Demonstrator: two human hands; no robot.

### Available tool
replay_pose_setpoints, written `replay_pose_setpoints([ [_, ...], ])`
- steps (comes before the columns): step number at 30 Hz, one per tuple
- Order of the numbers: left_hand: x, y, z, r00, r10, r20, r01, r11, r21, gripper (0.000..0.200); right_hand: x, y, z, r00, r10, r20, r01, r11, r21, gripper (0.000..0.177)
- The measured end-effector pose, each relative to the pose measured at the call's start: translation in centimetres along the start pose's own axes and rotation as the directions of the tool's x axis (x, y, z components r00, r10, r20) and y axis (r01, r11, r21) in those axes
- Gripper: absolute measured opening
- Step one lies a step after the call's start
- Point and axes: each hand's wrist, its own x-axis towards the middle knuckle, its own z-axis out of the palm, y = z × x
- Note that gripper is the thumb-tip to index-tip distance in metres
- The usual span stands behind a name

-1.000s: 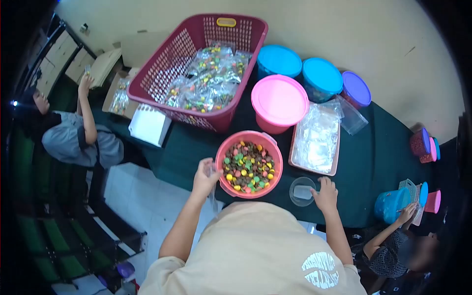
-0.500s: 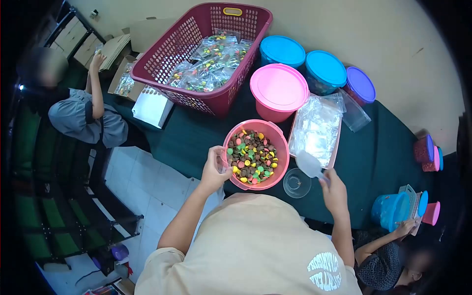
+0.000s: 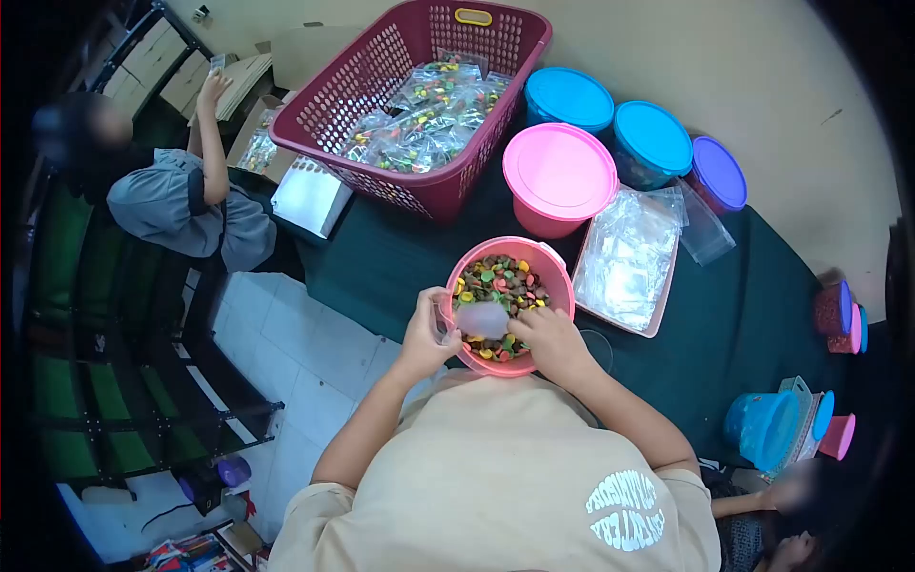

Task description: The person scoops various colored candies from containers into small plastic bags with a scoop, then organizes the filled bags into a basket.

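Observation:
A pink tub (image 3: pixel 566 286) holds brown, yellow, green and pink button-shaped sweets (image 3: pixel 505 278). My left hand (image 3: pixel 425 336) is at its left rim, fingers closed on a small clear plastic bag (image 3: pixel 443 317). My right hand (image 3: pixel 553 343) reaches over the tub and grips a translucent scoop (image 3: pixel 482 321) by its handle, which the fingers mostly hide. The scoop's head is low over the sweets, close to the bag, and looks slightly blurred. Beside my right forearm, a clear round dish (image 3: pixel 600 349) shows only in part.
Behind the tub stand a maroon basket (image 3: pixel 443 191) of filled bags, a pink lidded tub (image 3: pixel 559 172) and blue-lidded tubs (image 3: pixel 569 99). A tray of clear bags (image 3: pixel 624 253) lies to the right. One person (image 3: pixel 181 205) is at the left, another (image 3: pixel 762 505) at lower right.
My right hand has brought the scoop left from above the clear dish to over the sweets, beside the bag. My left hand stays at the tub's rim. The view has shifted slightly.

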Motion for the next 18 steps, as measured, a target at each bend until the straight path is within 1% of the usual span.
replay_pose_setpoints([
  [1, 0.2, 0.0, 0.0, 1.0, -0.008, 0.005, 0.008, 1.0, -0.004, 0.061, -0.4, -0.1, -0.7, 1.0, 0.006, 0.007, -0.006, 1.0, 0.003, 0.028],
  [3, 0.5, 0.3, -0.1, 1.0, 0.01, 0.004, -0.01, 1.0, -0.007, 0.057, -1.4, 0.1, -2.3, 0.994, 0.026, 0.108, -0.027, 1.0, 0.005, 0.027],
  [4, 0.8, -0.4, -0.1, 0.998, 0.068, -0.005, -0.068, 0.997, 0.039, 0.058, -1.8, 0.6, -2.9, 0.998, 0.063, 0.032, -0.063, 0.998, 0.004, 0.026],
  [5, 0.8, -0.5, 0.0, 0.998, 0.059, -0.003, -0.059, 0.998, 0.036, 0.058, -2.4, 1.3, -3.2, 0.986, 0.149, -0.072, -0.147, 0.989, 0.034, 0.022],
  [7, 0.9, 0.6, 0.3, 1.0, 0.028, -0.006, -0.028, 0.999, 0.045, 0.059, -3.0, 2.0, -4.5, 0.936, 0.346, -0.065, -0.35, 0.934, -0.065, 0.018],
  [8, 1.0, 0.7, 0.3, 1.0, -0.002, 0.004, 0.002, 0.999, 0.036, 0.06, -3.1, 2.2, -4.4, 0.935, 0.348, -0.061, -0.352, 0.934, -0.063, 0.018],
  [10, 1.0, 1.5, 0.8, 1.0, -0.015, 0.012, 0.015, 0.999, 0.048, 0.061, -3.6, 2.4, -3.8, 0.911, 0.413, 0.019, -0.408, 0.906, -0.113, 0.015],
  [11, 1.0, 1.8, 1.0, 1.0, -0.021, 0.015, 0.02, 0.998, 0.059, 0.062, -3.8, 1.9, -3.2, 0.931, 0.365, -0.001, -0.362, 0.924, -0.127, 0.015],
  [13, 1.1, 1.6, 1.2, 1.0, -0.015, 0.012, 0.014, 0.997, 0.081, 0.063, -3.8, 0.5, -2.8, 0.927, 0.376, 0.003, -0.374, 0.923, -0.088, 0.015],
  [14, 1.0, 1.6, 1.4, 1.0, -0.007, 0.007, 0.006, 0.994, 0.105, 0.064, -3.9, 0.1, -2.7, 0.932, 0.362, 0.026, -0.361, 0.932, -0.019, 0.013],
  [15, 1.0, 1.7, 1.4, 1.0, -0.009, 0.008, 0.008, 0.994, 0.105, 0.064, -3.8, -0.5, -2.7, 0.932, 0.362, 0.028, -0.362, 0.932, -0.018, 0.013],
  [17, 0.9, 1.9, 1.4, 0.999, 0.013, 0.046, -0.019, 0.989, 0.147, 0.063, -3.4, -1.8, -2.5, 0.915, 0.366, 0.17, -0.391, 0.909, 0.147, 0.013],
  [18, 0.8, 1.8, 1.5, 0.999, 0.011, 0.043, -0.017, 0.989, 0.148, 0.063, -3.0, -2.1, -2.3, 0.888, 0.4, 0.228, -0.445, 0.873, 0.201, 0.018],
])
